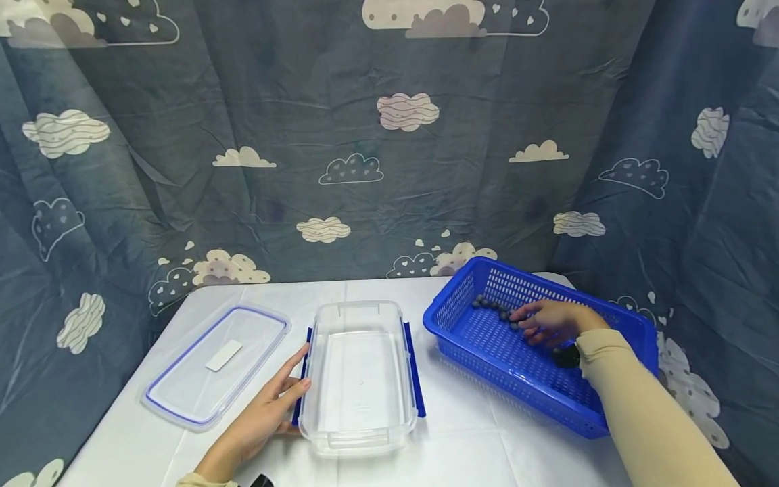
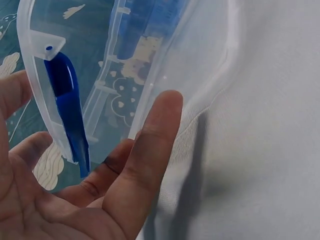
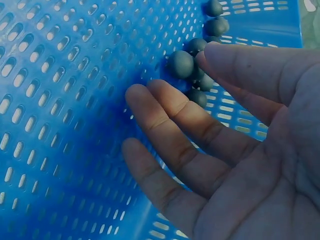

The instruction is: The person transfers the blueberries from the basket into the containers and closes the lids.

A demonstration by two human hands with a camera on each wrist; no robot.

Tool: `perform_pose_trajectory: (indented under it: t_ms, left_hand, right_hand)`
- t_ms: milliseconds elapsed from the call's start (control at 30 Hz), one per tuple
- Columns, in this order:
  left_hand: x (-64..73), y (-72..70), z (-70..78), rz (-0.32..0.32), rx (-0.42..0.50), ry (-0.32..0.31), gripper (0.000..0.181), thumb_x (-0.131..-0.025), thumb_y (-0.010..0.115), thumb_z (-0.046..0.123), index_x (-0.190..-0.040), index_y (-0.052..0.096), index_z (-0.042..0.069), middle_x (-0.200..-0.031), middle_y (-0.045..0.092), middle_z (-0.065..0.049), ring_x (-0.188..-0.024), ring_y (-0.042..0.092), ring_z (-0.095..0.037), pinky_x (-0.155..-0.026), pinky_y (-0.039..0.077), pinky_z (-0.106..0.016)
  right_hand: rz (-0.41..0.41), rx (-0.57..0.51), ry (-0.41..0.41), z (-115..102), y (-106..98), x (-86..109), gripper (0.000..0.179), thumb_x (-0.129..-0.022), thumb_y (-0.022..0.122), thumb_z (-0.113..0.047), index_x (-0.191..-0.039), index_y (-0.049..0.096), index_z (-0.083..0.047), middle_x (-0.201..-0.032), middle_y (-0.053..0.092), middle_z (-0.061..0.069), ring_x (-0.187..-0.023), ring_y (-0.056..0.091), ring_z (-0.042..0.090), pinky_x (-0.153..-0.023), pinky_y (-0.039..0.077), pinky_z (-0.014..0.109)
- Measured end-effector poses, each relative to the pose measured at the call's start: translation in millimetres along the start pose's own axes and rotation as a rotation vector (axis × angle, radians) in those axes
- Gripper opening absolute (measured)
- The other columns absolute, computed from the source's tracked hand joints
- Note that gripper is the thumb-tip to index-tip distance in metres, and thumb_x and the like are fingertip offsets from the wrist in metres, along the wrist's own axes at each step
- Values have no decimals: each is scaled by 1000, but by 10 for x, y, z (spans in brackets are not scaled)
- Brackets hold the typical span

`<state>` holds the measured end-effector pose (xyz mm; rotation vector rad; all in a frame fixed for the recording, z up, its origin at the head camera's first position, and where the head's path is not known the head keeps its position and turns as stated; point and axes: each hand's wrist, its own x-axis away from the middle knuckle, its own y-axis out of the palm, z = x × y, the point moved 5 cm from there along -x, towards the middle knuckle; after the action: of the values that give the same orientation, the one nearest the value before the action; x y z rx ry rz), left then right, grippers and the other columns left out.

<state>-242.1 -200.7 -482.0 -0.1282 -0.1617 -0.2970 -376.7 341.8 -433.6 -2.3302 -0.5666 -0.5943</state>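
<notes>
A clear plastic food container (image 1: 362, 379) with blue side latches stands on the table. My left hand (image 1: 268, 406) rests against its left side, fingers spread. In the left wrist view the fingers (image 2: 155, 125) lie on both sides of a hanging blue latch (image 2: 70, 107). On the right, my right hand (image 1: 550, 321) reaches into a blue perforated basket (image 1: 517, 365). Several small dark grey balls (image 3: 180, 64) lie along the basket's far side. The right thumb and index fingertips are right at these balls, while the other fingers (image 3: 155, 115) extend loosely over the basket floor.
A clear lid (image 1: 213, 365) with a blue seal and a white label lies left of the container. White cloth covers the table (image 1: 462, 433). Dark cloud-patterned curtains (image 1: 341, 81) enclose it at the back and sides.
</notes>
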Motion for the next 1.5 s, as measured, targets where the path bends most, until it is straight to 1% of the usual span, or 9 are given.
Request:
perform_pose_trajectory:
  t_ms: [167, 367, 667, 867, 1033, 1167, 1233, 1433, 1500]
  left_hand:
    - [6, -14, -17, 9, 3, 1, 70, -112, 56, 37, -172, 20, 41, -144, 45, -31, -119, 63, -35, -82, 70, -52]
    - [6, -23, -36, 14, 10, 3, 69, -112, 56, 36, -172, 21, 41, -144, 44, -31, -119, 63, -34, -82, 70, -51]
    - [4, -13, -51, 5, 7, 13, 69, -112, 55, 37, -172, 20, 41, -145, 45, -30, -118, 64, -33, -81, 69, -49]
    - [5, -4, -40, 2, 14, 14, 69, -112, 56, 37, -172, 21, 41, -144, 45, -30, -120, 63, -33, -82, 69, -50]
    - [-1, -4, -32, 11, 19, 10, 69, -112, 57, 37, -171, 22, 41, -145, 44, -30, -122, 61, -35, -82, 69, -50]
    - [-7, -4, -29, 14, 20, 7, 69, -112, 57, 37, -171, 23, 41, -146, 43, -30, -122, 61, -36, -81, 69, -49]
    - [-9, -3, -30, 16, 19, 5, 69, -111, 58, 37, -171, 23, 41, -145, 43, -30, -121, 61, -36, -81, 69, -49]
    - [-14, -8, -46, 27, 17, 1, 70, -111, 58, 37, -171, 23, 40, -145, 44, -31, -123, 61, -36, -82, 70, -50]
    - [-14, -10, -53, 30, 15, 0, 70, -111, 59, 38, -171, 24, 41, -145, 44, -30, -123, 61, -36, -82, 70, -50]
  right_hand:
    - [8, 17, -26, -22, 10, -17, 42, -113, 48, -11, -152, 48, 7, -124, 64, 19, -113, 64, 34, -104, 59, 55]
    - [40, 2, -44, -39, 31, -45, 43, -110, 54, -8, -150, 50, 9, -121, 63, 16, -108, 64, 30, -99, 61, 47]
    - [80, -2, -61, -54, 74, -122, 38, -107, 59, -3, -142, 56, 12, -102, 66, 7, -86, 63, 17, -80, 60, 31]
    - [137, 16, -68, -55, 47, -119, 29, -104, 64, -3, -130, 61, 8, -97, 66, 5, -86, 63, 18, -80, 61, 32]
    - [178, 65, -104, -68, -3, -69, 23, -102, 66, -5, -122, 62, 5, -104, 62, 7, -88, 62, 21, -81, 61, 35]
    - [196, 108, -140, -92, -31, -19, 24, -102, 66, -6, -122, 61, 5, -109, 61, 11, -89, 61, 22, -79, 61, 34]
    - [202, 111, -145, -109, -39, 2, 26, -102, 66, -8, -124, 61, 6, -110, 61, 11, -89, 61, 22, -78, 61, 34]
    - [211, 114, -169, -197, -46, 41, 27, -104, 66, -11, -126, 62, 5, -104, 62, 7, -86, 59, 20, -75, 59, 32]
    - [208, 119, -189, -231, -45, 50, 27, -104, 66, -12, -126, 62, 5, -103, 61, 7, -85, 58, 20, -74, 59, 31]
